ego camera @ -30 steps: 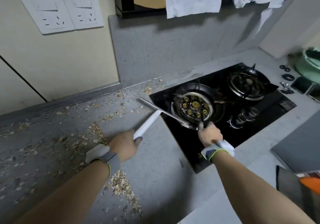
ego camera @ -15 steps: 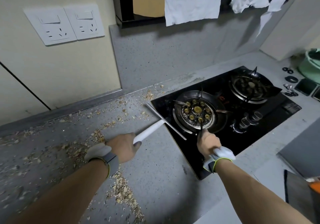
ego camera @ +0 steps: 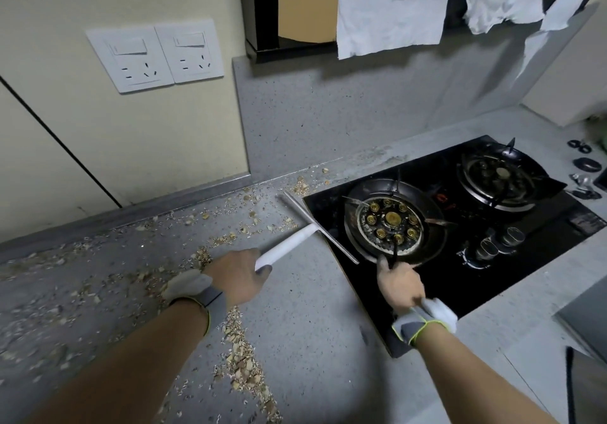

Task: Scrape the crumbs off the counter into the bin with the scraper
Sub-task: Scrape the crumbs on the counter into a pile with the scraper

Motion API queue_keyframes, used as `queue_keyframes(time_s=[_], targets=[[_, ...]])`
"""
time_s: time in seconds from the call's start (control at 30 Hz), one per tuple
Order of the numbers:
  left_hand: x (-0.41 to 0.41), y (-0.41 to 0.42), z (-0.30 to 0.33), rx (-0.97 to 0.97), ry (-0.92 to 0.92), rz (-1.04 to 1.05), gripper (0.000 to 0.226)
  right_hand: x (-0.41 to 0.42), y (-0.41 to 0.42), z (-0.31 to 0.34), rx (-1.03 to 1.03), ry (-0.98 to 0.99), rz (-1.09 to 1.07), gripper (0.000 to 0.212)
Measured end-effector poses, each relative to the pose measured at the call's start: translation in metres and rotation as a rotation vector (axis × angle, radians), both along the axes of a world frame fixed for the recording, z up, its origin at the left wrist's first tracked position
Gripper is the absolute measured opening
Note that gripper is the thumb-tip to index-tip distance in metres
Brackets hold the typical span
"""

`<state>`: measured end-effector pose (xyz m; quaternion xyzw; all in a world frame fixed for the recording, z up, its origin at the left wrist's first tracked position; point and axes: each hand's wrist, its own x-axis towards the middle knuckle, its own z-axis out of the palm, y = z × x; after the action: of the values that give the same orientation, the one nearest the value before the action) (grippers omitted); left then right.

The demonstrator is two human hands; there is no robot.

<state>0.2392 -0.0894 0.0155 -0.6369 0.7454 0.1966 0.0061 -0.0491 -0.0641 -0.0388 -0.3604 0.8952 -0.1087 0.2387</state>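
My left hand (ego camera: pixel 238 275) grips the white handle of the scraper (ego camera: pixel 289 246). Its thin metal blade (ego camera: pixel 320 226) lies along the left edge of the black gas stove (ego camera: pixel 492 279), where the glass meets the grey counter (ego camera: pixel 312 325). Crumbs (ego camera: pixel 243 367) trail in a line under my left wrist. More crumbs (ego camera: pixel 230 213) are scattered along the back wall left of the blade. My right hand (ego camera: pixel 399 284) rests on the stove's front, fingers pinched on the near prong of the left burner's grate (ego camera: pixel 394 249). No bin is in view.
The right burner (ego camera: pixel 499 174) and two knobs (ego camera: pixel 499 243) sit further right on the stove. Small dark objects (ego camera: pixel 584 164) lie on the counter at the far right. White cloths (ego camera: pixel 387 6) hang above the backsplash. Wall sockets (ego camera: pixel 154 59) are at the upper left.
The scraper blade has slid left off the left burner to the stove's left edge. My right hand has stayed at the burner's near prong. The view has tilted up slightly.
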Motion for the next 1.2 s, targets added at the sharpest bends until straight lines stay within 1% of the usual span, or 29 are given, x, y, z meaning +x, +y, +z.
queue_keyframes(time_s=[0.07,0.13,0.17,0.2,0.23,0.27,0.3,0.33,0.37,0.4,0.47,0.57,0.63,0.67,0.77,0.97,1.1,1.2], targets=[[0.008,-0.004,0.000,-0.021,-0.017,0.016,0.034,0.021,0.005,0.004,-0.026,-0.124,-0.034,0.054],[0.015,-0.011,0.000,-0.046,-0.032,0.021,0.035,0.049,0.002,0.007,-0.068,-0.295,-0.002,0.043],[0.018,-0.014,0.003,-0.044,-0.030,0.016,0.036,0.066,-0.001,0.008,-0.084,-0.447,0.018,0.033],[0.023,-0.019,0.006,-0.026,-0.019,0.007,0.036,0.084,-0.007,0.008,-0.106,-0.651,0.015,0.022],[0.026,-0.022,0.008,0.001,0.006,-0.012,0.036,0.097,-0.011,0.012,-0.131,-0.885,-0.041,0.017],[0.029,-0.026,0.010,0.024,0.027,-0.027,0.037,0.111,-0.018,0.014,-0.149,-1.124,-0.128,0.018],[0.031,-0.030,0.011,0.047,0.043,-0.043,0.038,0.123,-0.027,0.017,-0.146,-1.319,-0.216,0.017],[0.031,-0.033,0.012,0.078,0.053,-0.067,0.037,0.135,-0.036,0.019,-0.141,-1.453,-0.280,0.016],[0.030,-0.035,0.012,0.116,0.067,-0.100,0.037,0.144,-0.043,0.020,-0.145,-1.512,-0.306,0.018],[0.029,-0.038,0.010,0.151,0.082,-0.129,0.036,0.152,-0.051,0.017,-0.169,-1.540,-0.322,0.019],[0.023,-0.043,0.008,0.183,0.071,-0.169,0.035,0.160,-0.059,0.015,-0.230,-1.511,-0.369,0.019],[0.024,-0.055,0.005,0.120,-0.116,-0.188,0.033,0.168,-0.066,0.007,-0.245,-1.529,-0.472,0.021],[0.028,-0.065,0.000,0.064,-0.246,-0.214,0.035,0.175,-0.070,0.003,-0.245,-1.552,-0.515,0.019],[0.034,-0.069,-0.004,0.072,-0.280,-0.213,0.037,0.184,-0.074,-0.002,-0.228,-1.557,-0.525,0.018],[0.041,-0.069,-0.007,0.135,-0.252,-0.203,0.041,0.192,-0.076,-0.005,-0.221,-1.556,-0.516,0.020],[0.053,-0.058,-0.018,-0.027,-0.238,-0.115,0.034,0.199,-0.086,-0.008,-0.220,-1.550,-0.444,0.021],[0.049,-0.057,-0.030,-0.091,-0.172,-0.075,0.034,0.191,-0.092,-0.014,-0.229,-1.506,-0.416,0.020],[0.045,-0.057,-0.043,-0.064,-0.122,-0.067,0.031,0.181,-0.093,-0.019,-0.231,-1.480,-0.414,0.019]])
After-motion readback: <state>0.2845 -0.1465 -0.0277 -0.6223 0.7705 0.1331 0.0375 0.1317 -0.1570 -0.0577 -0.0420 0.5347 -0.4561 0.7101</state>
